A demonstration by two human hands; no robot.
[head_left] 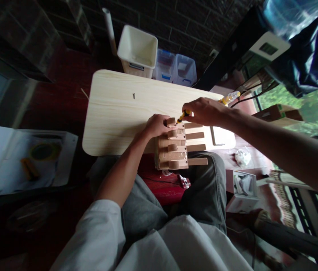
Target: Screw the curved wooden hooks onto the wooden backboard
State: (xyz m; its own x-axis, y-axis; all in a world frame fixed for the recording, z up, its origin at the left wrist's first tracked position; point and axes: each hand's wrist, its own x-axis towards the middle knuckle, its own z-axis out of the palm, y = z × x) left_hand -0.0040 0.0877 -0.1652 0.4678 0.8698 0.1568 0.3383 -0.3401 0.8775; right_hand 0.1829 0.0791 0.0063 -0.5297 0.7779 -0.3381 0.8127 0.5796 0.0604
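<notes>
A brown wooden piece [164, 150] with several rounded blocks and several slats sticking out to the right rests at the table's near edge. My left hand [157, 125] is closed around its far left corner, by the farthest rounded block [171, 122]. In my right hand [201, 111] is a yellow and black screwdriver [186, 113], its tip down at the far end of the piece. Where the tip meets the wood is too small to make out. A small dark screw [133, 96] lies on the pale table [113, 113].
Beyond the table stand a cream bin [137, 47] and clear plastic boxes [185, 69]. A clear and yellow handle [231, 98] shows past my right forearm. On the table's right lies a white rectangular item [223, 136]. An open white box [63, 158] is at left.
</notes>
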